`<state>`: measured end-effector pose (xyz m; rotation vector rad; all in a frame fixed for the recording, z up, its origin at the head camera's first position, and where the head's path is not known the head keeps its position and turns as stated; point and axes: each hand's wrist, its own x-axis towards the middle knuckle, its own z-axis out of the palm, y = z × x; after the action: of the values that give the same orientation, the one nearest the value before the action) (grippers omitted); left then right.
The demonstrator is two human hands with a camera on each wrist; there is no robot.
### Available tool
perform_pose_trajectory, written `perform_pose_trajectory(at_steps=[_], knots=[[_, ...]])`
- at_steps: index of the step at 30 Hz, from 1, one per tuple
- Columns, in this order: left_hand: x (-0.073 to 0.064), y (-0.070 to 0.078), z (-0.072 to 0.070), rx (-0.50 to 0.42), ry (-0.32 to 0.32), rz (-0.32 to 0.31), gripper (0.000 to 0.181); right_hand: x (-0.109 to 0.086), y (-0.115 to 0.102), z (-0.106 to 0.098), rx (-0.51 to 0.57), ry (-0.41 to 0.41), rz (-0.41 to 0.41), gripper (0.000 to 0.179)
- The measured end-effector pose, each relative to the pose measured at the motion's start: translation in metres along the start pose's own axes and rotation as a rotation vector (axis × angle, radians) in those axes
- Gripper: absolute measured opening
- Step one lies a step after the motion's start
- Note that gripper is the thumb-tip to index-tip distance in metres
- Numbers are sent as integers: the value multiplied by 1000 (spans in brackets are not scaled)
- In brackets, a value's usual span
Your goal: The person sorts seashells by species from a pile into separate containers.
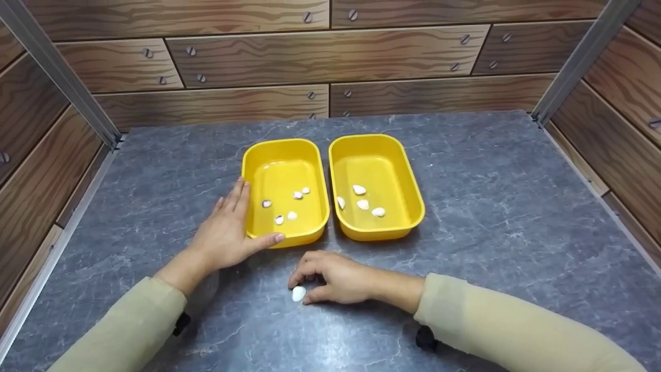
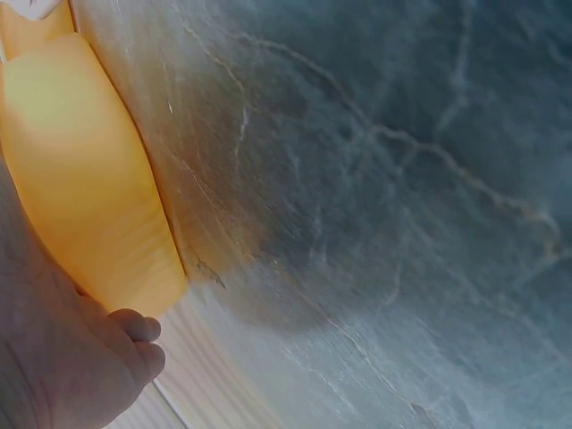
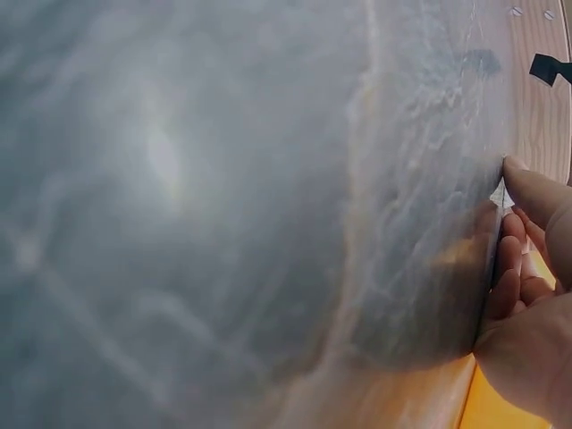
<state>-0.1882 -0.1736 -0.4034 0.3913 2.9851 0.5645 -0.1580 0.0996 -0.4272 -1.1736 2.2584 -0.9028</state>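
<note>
Two yellow plastic bins stand side by side. Several small white shells (image 1: 292, 215) lie in the left bin (image 1: 285, 142), some with dark marks. In the right bin (image 1: 367, 138) are several larger white shells (image 1: 363, 204). My left hand (image 1: 224, 232) rests against the left bin's outer side with fairly straight fingers, its thumb along the near rim. In front of the bins, my right hand (image 1: 335, 277) pinches a white shell (image 1: 299, 294) between thumb and fingers, low over the table. That shell is only a small pale patch in the right wrist view.
The grey marbled tabletop (image 1: 516, 222) stretches around the bins. Wood-patterned panels (image 1: 330, 57) enclose the back and both sides, with metal posts (image 1: 583, 62) at the far corners.
</note>
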Motion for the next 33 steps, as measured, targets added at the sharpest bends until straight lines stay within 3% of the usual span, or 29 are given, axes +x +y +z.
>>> perform_pose_trajectory(at_steps=[9, 16, 33], knots=[[-1, -2, -1, -15, -1, -5, 129, 1, 0, 3, -60, 42, -54, 23], [0, -3, -2, -10, 6, -1, 129, 3, -1, 2, -73, 47, -47, 20], [0, -1, 1, -17, 1, 3, 129, -2, 2, 6, 42, 84, -34, 13]])
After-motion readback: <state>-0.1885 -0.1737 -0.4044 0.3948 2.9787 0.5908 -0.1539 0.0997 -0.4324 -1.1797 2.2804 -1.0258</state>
